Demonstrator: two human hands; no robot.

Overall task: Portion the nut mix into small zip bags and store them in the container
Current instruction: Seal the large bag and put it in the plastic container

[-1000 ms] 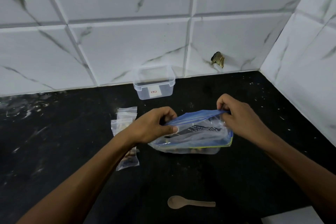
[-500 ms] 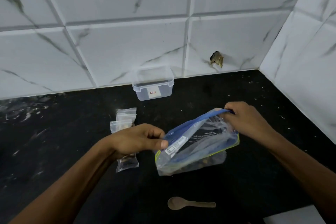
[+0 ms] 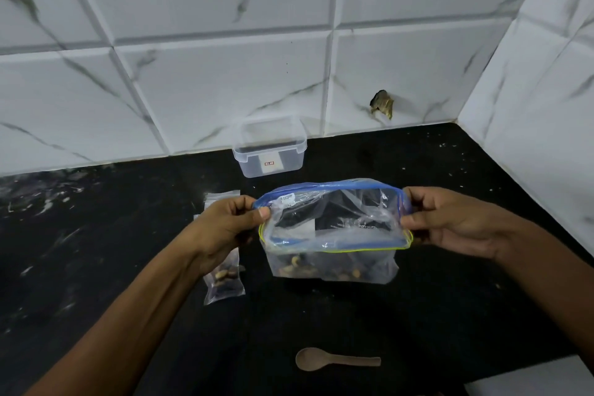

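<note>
A large clear plastic zip bag with a blue and yellow-green seal strip (image 3: 334, 228) stands near the middle of the black stone countertop (image 3: 450, 299), its mouth pulled wide open. The left hand (image 3: 225, 228) pinches the left end of the seal between thumb and curled fingers, and the right hand (image 3: 450, 222) pinches the right end the same way. Mixed brown nuts (image 3: 321, 268) lie in the bottom of the bag, which rests on the surface.

Just left of it, partly hidden by the left hand, lies a small clear zip bag holding nuts (image 3: 225, 280), with more small clear bags (image 3: 221, 199) beyond it toward the back edge; how many cannot be told.

A clear rectangular plastic container with a white label (image 3: 269, 151) sits at the back edge against the white marble-patterned tiled wall (image 3: 225, 58), with no lid on it. A brown wooden spoon (image 3: 334, 360) lies near the front edge, bowl to the left, well apart from the bag. A pale flat sheet (image 3: 530, 379) shows at the front right corner.
</note>
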